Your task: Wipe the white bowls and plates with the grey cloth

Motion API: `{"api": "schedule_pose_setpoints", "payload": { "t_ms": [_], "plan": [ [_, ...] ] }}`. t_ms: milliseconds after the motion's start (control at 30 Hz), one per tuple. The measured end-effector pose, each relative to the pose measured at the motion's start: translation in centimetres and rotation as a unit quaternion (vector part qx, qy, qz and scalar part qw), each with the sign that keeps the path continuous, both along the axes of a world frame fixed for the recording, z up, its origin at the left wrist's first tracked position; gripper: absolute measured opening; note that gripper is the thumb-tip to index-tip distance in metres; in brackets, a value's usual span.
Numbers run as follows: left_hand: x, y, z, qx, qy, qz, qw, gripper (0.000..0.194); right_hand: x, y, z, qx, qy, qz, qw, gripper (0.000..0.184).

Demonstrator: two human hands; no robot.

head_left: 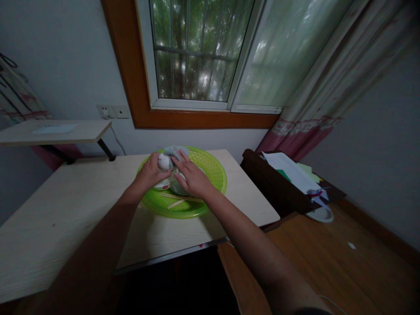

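My left hand (148, 176) is closed around a small white cup (164, 162), its rounded side showing; its exact shape is partly covered. Against the top of it lies a light grey-blue cloth (177, 151), pressed by the fingers of my right hand (193, 176). Both hands are over a bright green plastic basket (215, 168) with a perforated wall. Below them in the basket are a white bowl (179, 188) and a white dish with a red mark (162, 185), both partly hidden by my hands. Several wooden chopsticks (177, 203) lie at the near side.
The basket stands on a pale wooden table (82, 197) against the wall under a window (203, 48). A small raised shelf (55, 131) is at the left. To the right, a dark brown armrest (275, 183) carries papers (295, 170), beside a hanging curtain (315, 87).
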State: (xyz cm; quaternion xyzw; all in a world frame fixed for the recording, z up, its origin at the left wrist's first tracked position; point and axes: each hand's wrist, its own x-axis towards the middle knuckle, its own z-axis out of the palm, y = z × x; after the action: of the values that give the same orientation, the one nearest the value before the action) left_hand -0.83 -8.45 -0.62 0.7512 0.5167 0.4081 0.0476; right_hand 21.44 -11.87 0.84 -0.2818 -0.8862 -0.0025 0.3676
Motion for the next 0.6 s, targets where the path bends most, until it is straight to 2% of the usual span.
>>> {"api": "schedule_pose_setpoints", "payload": {
  "t_ms": [133,233,333,500,600],
  "plan": [
    [-0.2,0.4,-0.3,0.018,-0.035,0.027,0.999,0.066,0.4,1.3,-1.2,-0.095,0.073,-0.048,0.992,0.070],
    [-0.3,0.5,-0.3,0.015,-0.047,0.019,0.999,0.067,0.6,1.7,-1.8,-0.123,0.087,-0.052,0.987,0.073],
    [-0.3,0.6,-0.2,0.011,-0.055,0.010,0.998,0.066,0.7,1.4,-1.5,-0.102,0.066,-0.044,0.992,0.073],
    [0.0,0.6,0.0,0.004,-0.053,0.020,0.998,0.064,0.2,0.2,-0.2,-0.010,-0.020,-0.022,1.000,0.066],
    [0.1,0.5,0.2,-0.007,-0.049,0.017,0.999,0.060,-0.2,-0.2,0.2,0.016,-0.059,-0.010,0.998,0.063]
  ]
}}
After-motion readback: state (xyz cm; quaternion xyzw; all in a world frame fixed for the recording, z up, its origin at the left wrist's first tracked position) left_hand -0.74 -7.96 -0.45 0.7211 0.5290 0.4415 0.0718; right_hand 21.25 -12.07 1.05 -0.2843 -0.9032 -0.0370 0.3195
